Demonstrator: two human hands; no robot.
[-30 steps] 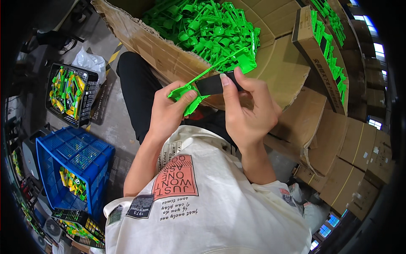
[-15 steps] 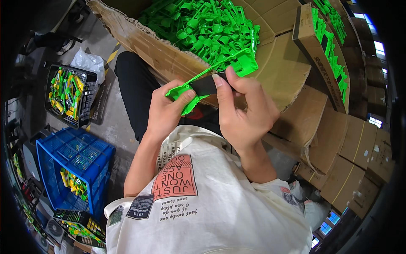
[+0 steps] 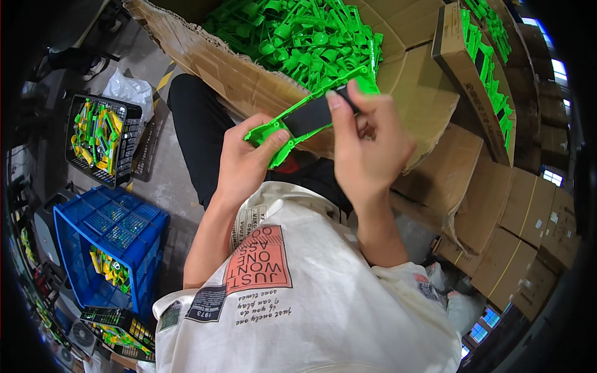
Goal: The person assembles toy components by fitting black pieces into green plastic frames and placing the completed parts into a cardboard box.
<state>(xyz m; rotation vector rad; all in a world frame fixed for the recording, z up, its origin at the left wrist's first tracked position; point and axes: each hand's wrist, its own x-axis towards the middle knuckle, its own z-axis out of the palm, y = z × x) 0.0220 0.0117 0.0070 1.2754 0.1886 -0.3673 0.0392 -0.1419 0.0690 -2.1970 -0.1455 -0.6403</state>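
Note:
My left hand (image 3: 244,158) is closed on the near left end of a long green plastic housing (image 3: 275,137), its thumb on top. A flat black rectangular panel (image 3: 309,117) lies along the inside of the housing, between its raised green edges. My right hand (image 3: 371,146) is at the panel's far right end, thumb and bent fingers closed around that end; it is slightly blurred. The right fingers partly cover the housing's far end. Behind the housing, a large open cardboard box (image 3: 249,74) holds a heap of green plastic parts (image 3: 311,43).
To the right stands a narrow carton (image 3: 463,81) of green parts with black panels, with stacked cardboard boxes (image 3: 516,236) beyond. On the left are a black crate (image 3: 129,146) of green and yellow pieces, a blue crate (image 3: 118,214) and a white plastic bag (image 3: 127,89).
The black panel, tilted out of the housing before, now lies flatter inside it. My right hand has moved slightly right along it. My left hand keeps its grip.

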